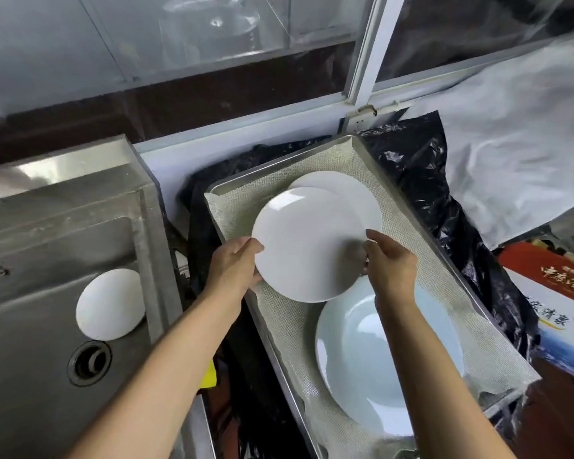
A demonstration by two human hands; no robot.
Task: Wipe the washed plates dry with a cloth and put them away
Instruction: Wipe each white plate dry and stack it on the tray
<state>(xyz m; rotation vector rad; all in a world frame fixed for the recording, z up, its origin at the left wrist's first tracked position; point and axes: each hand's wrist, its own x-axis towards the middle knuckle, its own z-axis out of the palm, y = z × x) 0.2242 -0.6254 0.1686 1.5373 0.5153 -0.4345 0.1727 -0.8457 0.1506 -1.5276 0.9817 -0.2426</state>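
I hold a white plate [307,243] over the metal tray [421,233], which is lined with a grey mesh cloth [408,226]. My left hand [234,265] grips the plate's left rim, thumb on top. My right hand [390,263] holds its right rim with curled fingers. Behind it, partly covered, lies a second white plate [348,193] on the cloth. A larger pale blue-white plate [388,356] lies on the cloth nearer me, under my right forearm. Another white plate [110,304] leans inside the steel sink [47,243] at the left.
The sink drain [89,362] is below the leaning plate. Black plastic sheeting [421,180] surrounds the tray. A printed carton [557,293] stands at the right edge. A window frame [365,61] rises behind the tray. Something yellow [209,376] shows beneath my left forearm.
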